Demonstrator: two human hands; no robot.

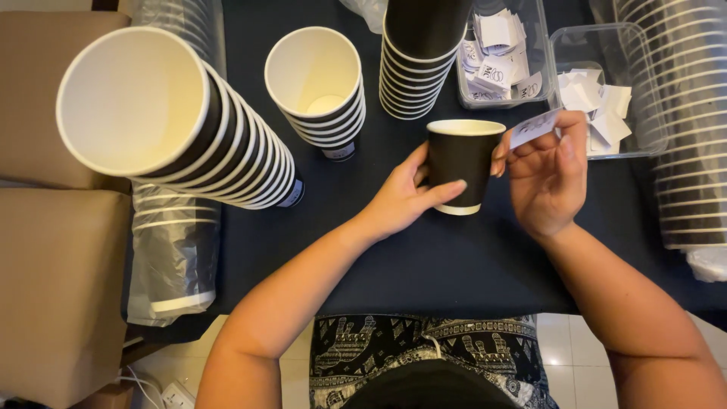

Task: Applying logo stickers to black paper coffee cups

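Hands at a dark table (424, 273): a single black paper cup (460, 163) is gripped upright just above the cloth by the left hand (401, 198), fingers closed around its wall, while a small white sticker (535, 126) is pinched between thumb and fingertips of the right hand (547, 176), close beside the cup's rim. Labelling appears to be the step in hand; the sticker is judged not yet pressed on. A steady cup and a flat, straight placement on its side would be called for next. Stacks of black cups (322, 95) stand behind, and clear tubs of white stickers (606, 106) lie to the right.
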